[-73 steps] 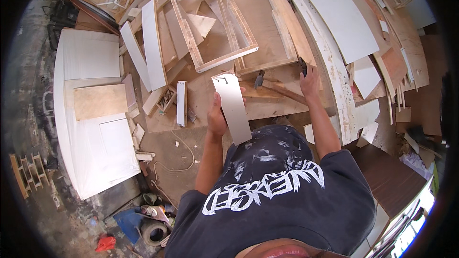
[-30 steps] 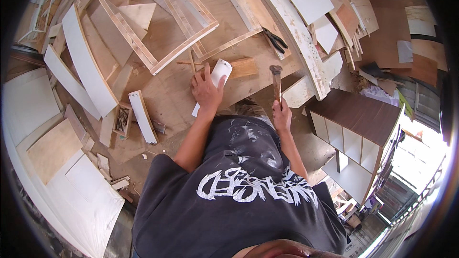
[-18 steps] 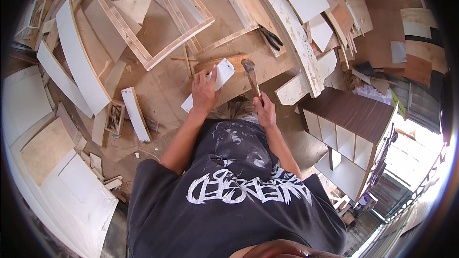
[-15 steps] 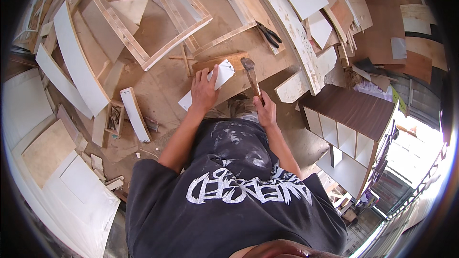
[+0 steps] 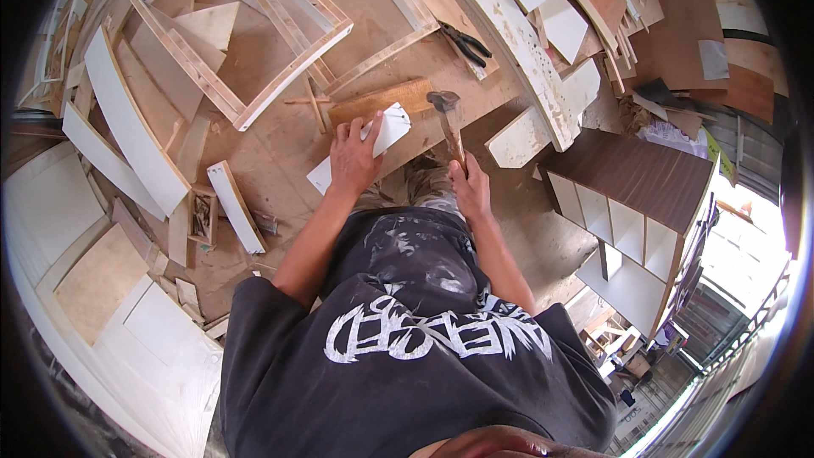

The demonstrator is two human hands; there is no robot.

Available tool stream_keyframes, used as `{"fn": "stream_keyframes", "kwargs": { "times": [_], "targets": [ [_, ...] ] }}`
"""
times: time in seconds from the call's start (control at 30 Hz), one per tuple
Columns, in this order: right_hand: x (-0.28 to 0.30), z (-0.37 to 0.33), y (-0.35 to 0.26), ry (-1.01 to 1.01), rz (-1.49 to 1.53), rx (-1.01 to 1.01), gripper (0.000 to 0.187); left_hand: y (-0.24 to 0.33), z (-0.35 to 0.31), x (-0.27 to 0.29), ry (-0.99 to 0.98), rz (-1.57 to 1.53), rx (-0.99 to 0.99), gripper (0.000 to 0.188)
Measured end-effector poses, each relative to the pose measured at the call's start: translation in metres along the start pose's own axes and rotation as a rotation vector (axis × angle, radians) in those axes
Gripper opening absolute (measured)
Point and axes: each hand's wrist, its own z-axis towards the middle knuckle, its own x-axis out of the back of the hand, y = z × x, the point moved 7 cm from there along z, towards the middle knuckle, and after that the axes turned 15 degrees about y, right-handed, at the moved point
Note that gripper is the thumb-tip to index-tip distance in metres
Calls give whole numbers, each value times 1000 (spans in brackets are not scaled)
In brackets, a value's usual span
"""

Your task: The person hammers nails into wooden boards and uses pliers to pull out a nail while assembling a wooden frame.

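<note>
My left hand (image 5: 353, 158) is closed around a narrow white-faced board (image 5: 392, 130), with its fingers over the far edge. Small dark marks or nails show near the board's right end; they are too small to tell apart. In my right hand (image 5: 471, 188) is a hammer (image 5: 452, 131), gripped by its wooden handle. Its metal head is raised just right of the board's end, apart from it. Right behind the board lies a brown wooden block (image 5: 381, 100) on the worktable (image 5: 500, 95).
Pliers (image 5: 465, 42) with dark handles lie beyond the block. Wooden frames (image 5: 246, 119) cover the table's far left, and a short white-faced strip (image 5: 236, 206) lies at left. To the right stands a shelf cabinet (image 5: 632, 174) with a dark brown side, near stacked panels (image 5: 678, 21).
The hammer head has turned and now shows broadside, slightly farther from me. My left hand keeps its grip on the board. The whole view has shifted a little.
</note>
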Motion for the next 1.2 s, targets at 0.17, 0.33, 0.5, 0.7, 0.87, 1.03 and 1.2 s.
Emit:
{"fn": "stream_keyframes", "kwargs": {
  "times": [0.17, 0.33, 0.5, 0.7, 0.87, 1.03, 1.2],
  "targets": [
    [-4, 10, -36, -113, -217, 289, 34, -3, -3, 1, -74, 84, 81, 90],
    [-12, 18, -45, -188, -331, 461, 27, -6, 0, 2, -45, 56, 34, 88],
    [-12, 22, -40, -191, -284, 414, 28, -6, -1, 0, -45, 61, 24, 88],
    [-19, 9, -31, -123, -296, 509, 32, -4, -3, -1, -73, 64, -3, 83],
    [-16, 15, -41, -136, -235, 328, 34, -6, -1, 1, -88, 60, 3, 84],
    [-22, 21, -44, -150, -317, 454, 37, -5, 0, 1, -92, 57, 2, 85],
    [-15, 12, -35, -74, -215, 418, 35, -3, 4, 3, -98, 44, 11, 85]
  ]
}}
